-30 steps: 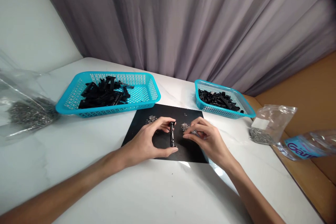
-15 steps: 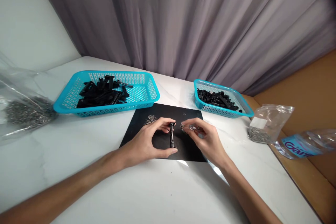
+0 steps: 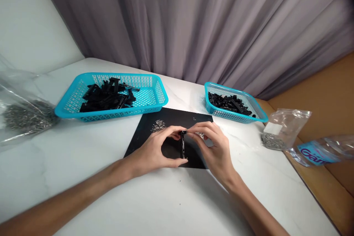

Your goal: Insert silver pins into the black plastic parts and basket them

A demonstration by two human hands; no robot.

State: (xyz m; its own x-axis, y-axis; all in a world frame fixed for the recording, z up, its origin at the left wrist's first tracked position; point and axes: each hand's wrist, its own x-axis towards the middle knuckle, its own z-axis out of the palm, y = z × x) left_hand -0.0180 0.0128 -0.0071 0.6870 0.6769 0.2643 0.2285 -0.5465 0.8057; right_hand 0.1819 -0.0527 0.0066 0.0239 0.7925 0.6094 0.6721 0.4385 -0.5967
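Between the thumb and fingers of my left hand (image 3: 155, 149) a narrow black plastic part (image 3: 182, 145) is held by its two ends, above a black mat (image 3: 149, 121). My right hand (image 3: 214, 145) has its thumb and index finger pinched at the far end of that part. Whatever sits in this pinch is too small to make out. One pile of small shiny metal pieces (image 3: 158, 125) lies on the mat beyond my left hand. A second pile of metal pieces (image 3: 200, 135) is partly hidden behind my right fingers.
A blue basket (image 3: 163, 97) of black plastic parts stands at back left, a smaller blue basket (image 3: 208, 108) of black parts at back right. Clear bags of metal pieces (image 3: 30, 118) (image 3: 272, 142) lie at both sides. A plastic bottle (image 3: 318, 153) lies far right.
My right hand has moved left from the right-hand metal pile to the far end of the black part. My left hand keeps its hold, with the part slightly turned.
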